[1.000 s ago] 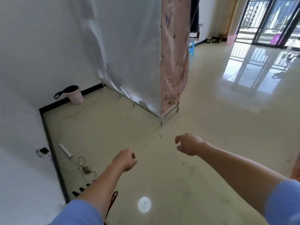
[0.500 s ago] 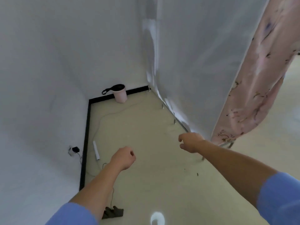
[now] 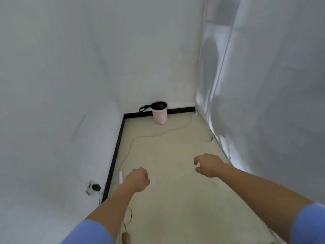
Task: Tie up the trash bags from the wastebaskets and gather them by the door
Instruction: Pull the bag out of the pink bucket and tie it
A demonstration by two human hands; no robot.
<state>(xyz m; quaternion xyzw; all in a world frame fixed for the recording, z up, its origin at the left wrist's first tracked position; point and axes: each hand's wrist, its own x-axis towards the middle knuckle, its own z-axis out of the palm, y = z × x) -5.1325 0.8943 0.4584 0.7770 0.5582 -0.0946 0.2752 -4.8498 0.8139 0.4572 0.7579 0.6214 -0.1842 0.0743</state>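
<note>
**Sizing up a soft black liner in the far corner**

Standing at the far end of the pale tiled floor [image 3: 175, 199], tight against the black skirting board [image 3: 114, 155], the small pink plastic wastebasket [image 3: 160, 116] carries the thin black plastic trash bag [image 3: 159, 105]. The bag lines the inside and folds over the rim. One black handle loop [image 3: 144, 108] hangs off the left side, clear of the basket wall.

Both hands are well short of it and hold nothing. The left hand [image 3: 138, 180] is curled into a fist; the right hand [image 3: 209, 164] has loosely bent fingers with the thumb apart from them.

The bag looks light, limp and somewhat slick, so it would likely crumple rather than resist. How full it is cannot be told from here. The hanging loop seems the natural first hold. A matching loop on the other side is not visible. The basket also appears light and may lift with the liner unless steadied.

A thin white cable [image 3: 149, 135] snakes across the floor between the person and the basket, beside the grey fabric wardrobe cover [image 3: 263, 103], a possible snag.
</note>
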